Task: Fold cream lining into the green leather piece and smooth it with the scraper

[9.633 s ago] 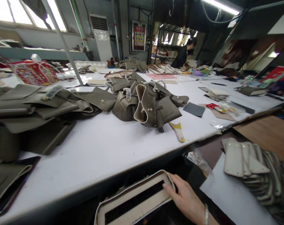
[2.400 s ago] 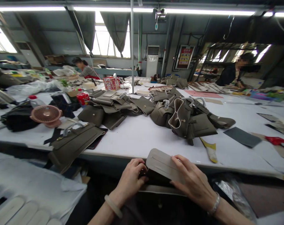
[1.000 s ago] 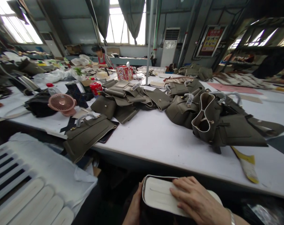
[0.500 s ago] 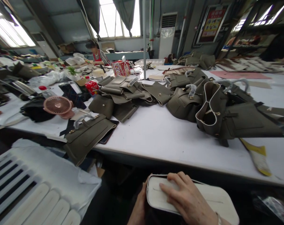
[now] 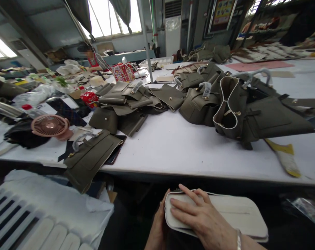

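Observation:
A pale, rounded oblong panel (image 5: pixel 232 211) with a light rim lies low in the view, with dark material beneath its near side. My left hand (image 5: pixel 159 222) wraps round its left end, the fingers partly hidden behind the edge. On the panel's top, towards the left end, my right hand (image 5: pixel 199 215) rests with its fingers spread and pressed flat. A bracelet (image 5: pixel 239 239) is on the right wrist. What the lower part of the left hand touches is hidden.
Olive bags and pieces (image 5: pixel 272 125) cover parts of the white table (image 5: pixel 157 152). A pink fan (image 5: pixel 50 125) stands at left. Pale rounded parts (image 5: pixel 54 236) and white sheeting (image 5: pixel 56 198) lie lower left. A person (image 5: pixel 92 60) is at the back.
The view has shifted, so the table items appear further left and slightly higher. My right fingers have spread a little more on the panel. My left hand stays at its left end.

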